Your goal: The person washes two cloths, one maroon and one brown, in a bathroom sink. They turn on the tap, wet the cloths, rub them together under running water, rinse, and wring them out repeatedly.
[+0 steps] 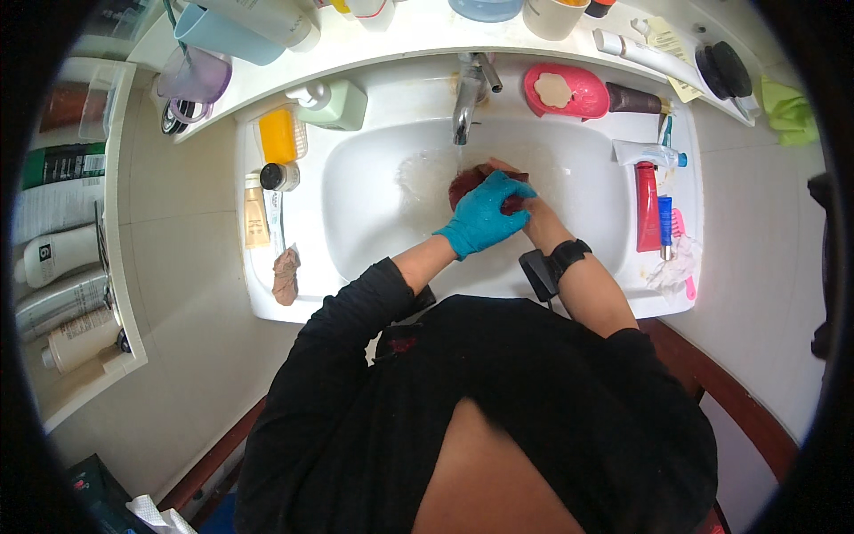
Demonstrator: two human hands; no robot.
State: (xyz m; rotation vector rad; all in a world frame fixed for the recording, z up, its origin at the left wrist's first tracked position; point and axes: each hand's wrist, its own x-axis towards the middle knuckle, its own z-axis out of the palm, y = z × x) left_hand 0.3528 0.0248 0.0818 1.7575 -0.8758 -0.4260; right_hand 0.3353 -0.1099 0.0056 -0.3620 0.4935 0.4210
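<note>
My left hand [490, 212], in a teal rubber glove, grips a dark red wet cloth [469, 185] over the white washbasin [347, 200]. Its thumb and fingers press on the cloth from above. My right hand [530, 205] is bare and largely hidden behind the glove and cloth; a few fingers show at the cloth's upper edge, but its hold cannot be made out. Water runs from the chrome faucet [464, 110] beside the cloth and spreads over the basin's bottom. A black strap with a small black device [540, 274] is on my right wrist.
A green pump bottle [340, 105], orange soap [277, 135], a jar [280, 177] and tubes line the basin's left rim. On the right rim are a pink soap dish [590, 93], a red tube [647, 207] and a pink comb [690, 288]. A crowded shelf [413, 50] runs behind the faucet.
</note>
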